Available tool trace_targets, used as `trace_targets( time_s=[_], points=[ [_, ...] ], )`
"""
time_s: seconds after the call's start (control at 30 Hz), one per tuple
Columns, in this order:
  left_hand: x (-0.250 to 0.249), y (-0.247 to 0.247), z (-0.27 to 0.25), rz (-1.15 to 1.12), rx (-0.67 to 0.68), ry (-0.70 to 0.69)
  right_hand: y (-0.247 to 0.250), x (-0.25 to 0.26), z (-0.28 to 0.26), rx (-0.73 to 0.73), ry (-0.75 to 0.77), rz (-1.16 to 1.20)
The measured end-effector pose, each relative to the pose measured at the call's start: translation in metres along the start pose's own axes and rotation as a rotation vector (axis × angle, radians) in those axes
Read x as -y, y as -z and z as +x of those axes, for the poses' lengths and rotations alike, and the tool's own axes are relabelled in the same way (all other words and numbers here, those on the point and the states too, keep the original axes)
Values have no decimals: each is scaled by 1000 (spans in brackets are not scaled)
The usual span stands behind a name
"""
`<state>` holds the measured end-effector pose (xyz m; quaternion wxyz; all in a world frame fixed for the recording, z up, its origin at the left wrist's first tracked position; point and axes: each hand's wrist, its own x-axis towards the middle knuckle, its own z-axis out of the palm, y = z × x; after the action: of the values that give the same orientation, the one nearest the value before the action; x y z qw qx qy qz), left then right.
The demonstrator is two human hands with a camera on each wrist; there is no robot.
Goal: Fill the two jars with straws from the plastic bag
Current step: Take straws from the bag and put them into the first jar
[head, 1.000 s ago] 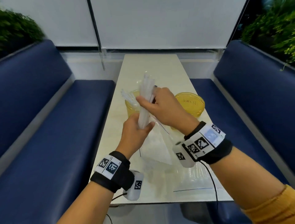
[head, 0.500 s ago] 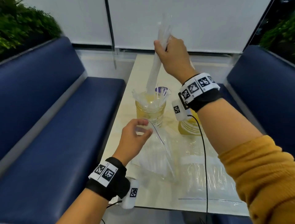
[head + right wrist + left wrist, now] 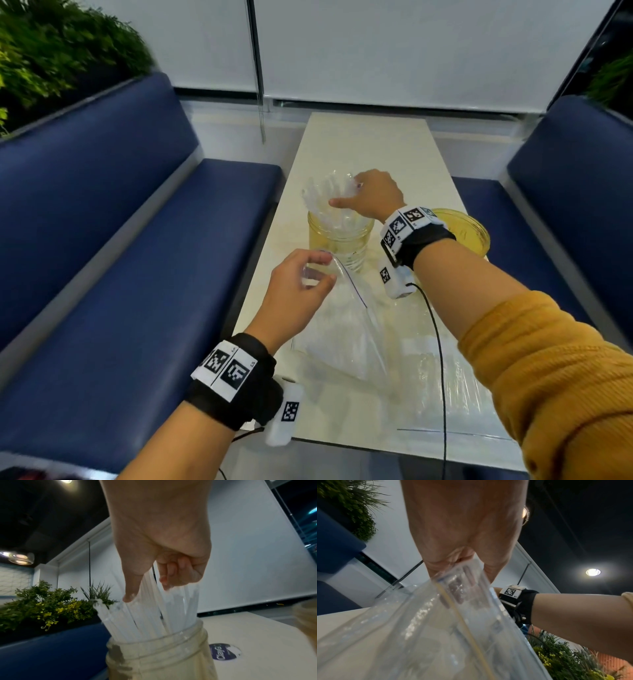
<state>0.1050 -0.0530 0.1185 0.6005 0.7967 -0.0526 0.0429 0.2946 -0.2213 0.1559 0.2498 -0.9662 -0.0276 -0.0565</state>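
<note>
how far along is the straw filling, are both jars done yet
Not yet. The near jar already stands packed with straws, and the right hand is at their tops. The left hand pinches the plastic bag by its top edge. The far jar looks empty, so it is left to fill.

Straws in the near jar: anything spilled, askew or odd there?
Nothing spilled that I can see. The straws stand in the near jar fanned out and leaning left rather than upright, with the right hand on their tops. The far jar shows no straws. The left hand pinches the plastic bag open.
</note>
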Motion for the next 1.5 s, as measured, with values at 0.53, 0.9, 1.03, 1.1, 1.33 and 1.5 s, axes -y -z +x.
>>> trace_targets(
  time_s=[0.53, 0.9, 1.03, 1.1, 1.33, 1.5],
  points=[
    [-10, -6, 3, 75, 173, -31, -3, 9, -31, -87, 442, -441],
    [-23, -44, 6, 127, 304, -101, 80, 18, -164, -51, -27, -341],
    [-24, -60, 2, 86, 344, -93, 43, -3, -194, 286, -97, -504],
    [-24, -66, 0, 73, 352, -101, 22, -18, -201, 371, -134, -571],
    [-22, -73, -6, 98, 354, -153, -12, -51, -203, 551, -249, -587],
    [-20, -71, -8, 94, 330, -150, -17, -58, -198, 572, -291, -532]
  ],
)
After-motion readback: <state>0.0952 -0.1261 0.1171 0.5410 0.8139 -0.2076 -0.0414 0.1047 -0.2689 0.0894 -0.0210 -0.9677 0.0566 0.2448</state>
